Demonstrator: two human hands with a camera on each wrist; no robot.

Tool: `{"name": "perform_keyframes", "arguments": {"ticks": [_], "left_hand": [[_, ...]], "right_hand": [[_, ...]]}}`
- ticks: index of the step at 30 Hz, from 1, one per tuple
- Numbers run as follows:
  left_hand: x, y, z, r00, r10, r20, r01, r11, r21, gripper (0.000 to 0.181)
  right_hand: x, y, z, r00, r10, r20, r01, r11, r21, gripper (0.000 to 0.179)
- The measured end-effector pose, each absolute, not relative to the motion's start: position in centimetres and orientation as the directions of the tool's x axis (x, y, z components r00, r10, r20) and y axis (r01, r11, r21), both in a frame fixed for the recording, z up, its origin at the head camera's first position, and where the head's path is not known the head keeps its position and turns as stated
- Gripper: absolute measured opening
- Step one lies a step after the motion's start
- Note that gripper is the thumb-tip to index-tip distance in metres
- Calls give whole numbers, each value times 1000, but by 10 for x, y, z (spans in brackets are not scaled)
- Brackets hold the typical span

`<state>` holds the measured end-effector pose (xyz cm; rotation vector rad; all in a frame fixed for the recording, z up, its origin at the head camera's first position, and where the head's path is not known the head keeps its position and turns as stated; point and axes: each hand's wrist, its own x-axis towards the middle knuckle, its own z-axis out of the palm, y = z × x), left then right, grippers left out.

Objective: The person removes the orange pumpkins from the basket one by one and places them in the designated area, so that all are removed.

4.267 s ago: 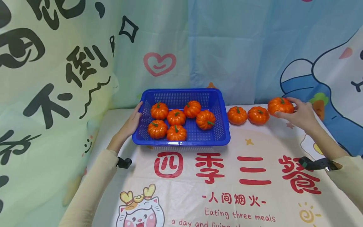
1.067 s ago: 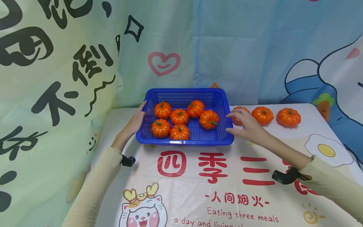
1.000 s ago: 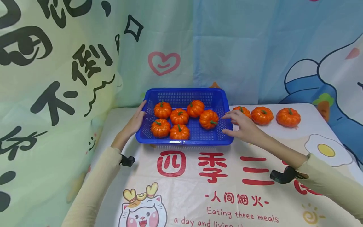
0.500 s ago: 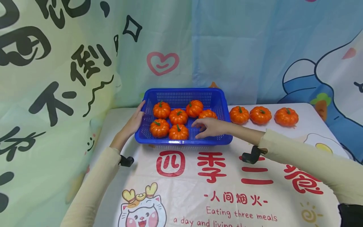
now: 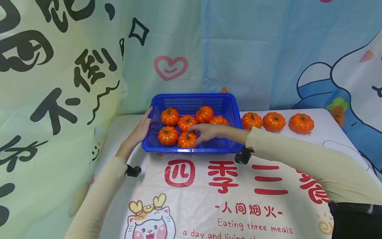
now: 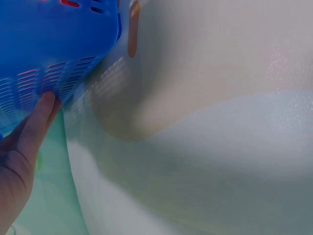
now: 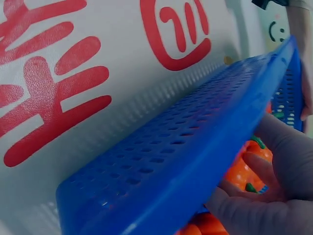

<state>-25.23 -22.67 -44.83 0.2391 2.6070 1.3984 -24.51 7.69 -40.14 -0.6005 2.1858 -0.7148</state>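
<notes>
A blue plastic basket (image 5: 191, 151) holds several small orange pumpkins with green stems. My left hand (image 5: 140, 131) rests against the basket's left end; in the left wrist view its fingers (image 6: 45, 100) lie on the slotted wall. Inside the basket, my right hand (image 5: 207, 132) is at the right side of the front middle pumpkin (image 5: 185, 141), thumb and fingers spread about that side. Whether they touch it is unclear. The right wrist view has the fingers (image 7: 261, 169) beside an orange pumpkin, partly behind the blue rim. My right hand partly covers the rightmost pumpkin (image 5: 219, 120).
To the right of the basket, three more pumpkins stand in a row: one near the rim (image 5: 251, 120), a middle one (image 5: 274, 121) and an outer one (image 5: 301, 123). A printed cloth (image 5: 238, 199) covers the table. Behind hangs a patterned curtain (image 5: 238, 59).
My right hand let go of the outer pumpkin at the right end of the row, then moved left over the rim into the basket. My left hand stays at the basket's left end.
</notes>
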Motion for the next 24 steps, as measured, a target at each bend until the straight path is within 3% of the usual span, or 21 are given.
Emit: {"name": "perform_keyframes", "arguments": {"ticks": [7,12,24], "left_hand": [[-253,-227,-451,-973,222,-65,69,546,835,60],[-253,-227,-451,-973,219,-69,67,557,828,60],[-247,-222,-435,-968,231,-95,46,540,841,59]], "right_hand": [[-250,65,-410,-640,-621,-454,-290,741,-605,60],[-251,61,-415,-610,-626,-486,-325,757,-566,70],[-246,64,-415,-601,-660,-451,-395,735,-551,73]]}}
